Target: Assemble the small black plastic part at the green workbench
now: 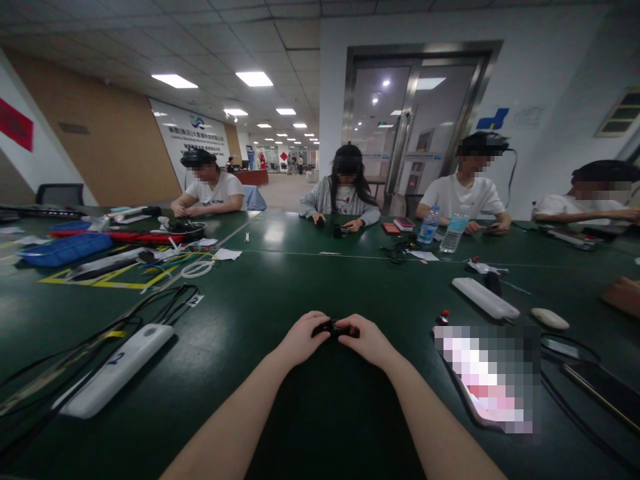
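Close in front of me, both hands meet over the dark green table (240, 373). Between them is a small black object (331, 328), mostly covered by fingers, so its kind cannot be made out. My left hand (306, 337) is closed on its left end, thumb on the near side and fingers curled over the far side. On the right end, my right hand (367, 339) grips in the same way with thumb and fingers. Whether the black object is one piece or two parts is not clear. It is at or just above the table surface.
A white power strip (120, 370) with black cables lies left. Rightward are a blurred-out phone (475, 380), another white strip (485, 299), a mouse (550, 318) and a dark phone (607, 393). Bottles (455, 233), a blue tray (67, 250) and several seated people are farther off.
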The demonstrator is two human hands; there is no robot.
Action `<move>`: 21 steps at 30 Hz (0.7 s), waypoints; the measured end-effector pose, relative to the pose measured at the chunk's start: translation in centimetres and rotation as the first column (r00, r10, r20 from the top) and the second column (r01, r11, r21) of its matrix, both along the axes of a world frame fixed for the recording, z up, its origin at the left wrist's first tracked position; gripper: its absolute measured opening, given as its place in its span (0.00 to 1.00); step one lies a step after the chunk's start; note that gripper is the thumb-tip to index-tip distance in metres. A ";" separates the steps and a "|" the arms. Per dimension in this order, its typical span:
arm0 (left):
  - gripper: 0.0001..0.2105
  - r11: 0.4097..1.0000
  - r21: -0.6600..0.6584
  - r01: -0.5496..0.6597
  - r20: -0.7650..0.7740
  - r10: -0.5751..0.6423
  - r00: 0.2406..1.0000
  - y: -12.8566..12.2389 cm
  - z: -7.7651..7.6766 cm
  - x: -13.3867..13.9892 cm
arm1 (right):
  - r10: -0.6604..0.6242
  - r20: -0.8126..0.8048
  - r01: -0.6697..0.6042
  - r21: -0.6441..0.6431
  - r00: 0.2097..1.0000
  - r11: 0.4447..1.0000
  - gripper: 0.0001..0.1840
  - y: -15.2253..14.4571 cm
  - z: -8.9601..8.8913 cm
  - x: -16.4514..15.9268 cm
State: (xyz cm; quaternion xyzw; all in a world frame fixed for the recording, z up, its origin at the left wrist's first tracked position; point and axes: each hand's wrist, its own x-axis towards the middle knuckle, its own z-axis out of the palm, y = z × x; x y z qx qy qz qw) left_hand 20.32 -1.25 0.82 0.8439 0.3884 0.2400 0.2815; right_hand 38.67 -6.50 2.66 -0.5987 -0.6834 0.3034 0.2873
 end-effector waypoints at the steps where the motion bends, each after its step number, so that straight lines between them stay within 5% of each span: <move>1: 0.15 1.000 -0.005 0.007 0.000 -0.007 1.000 0.0 0.0 0.0 | -0.001 0.006 0.001 0.006 1.000 1.000 0.15 0.0 -0.1 -0.1; 11: 0.18 0.997 -0.049 -0.055 0.009 0.056 0.998 0.1 -0.1 0.1 | -0.047 0.047 0.044 0.062 0.998 0.997 0.06 0.5 -0.5 -0.9; 21: 0.22 0.998 -0.019 -0.054 0.011 0.054 0.998 0.5 -0.5 -0.2 | -0.047 0.136 0.031 0.115 0.990 0.993 0.12 0.5 -0.3 -1.0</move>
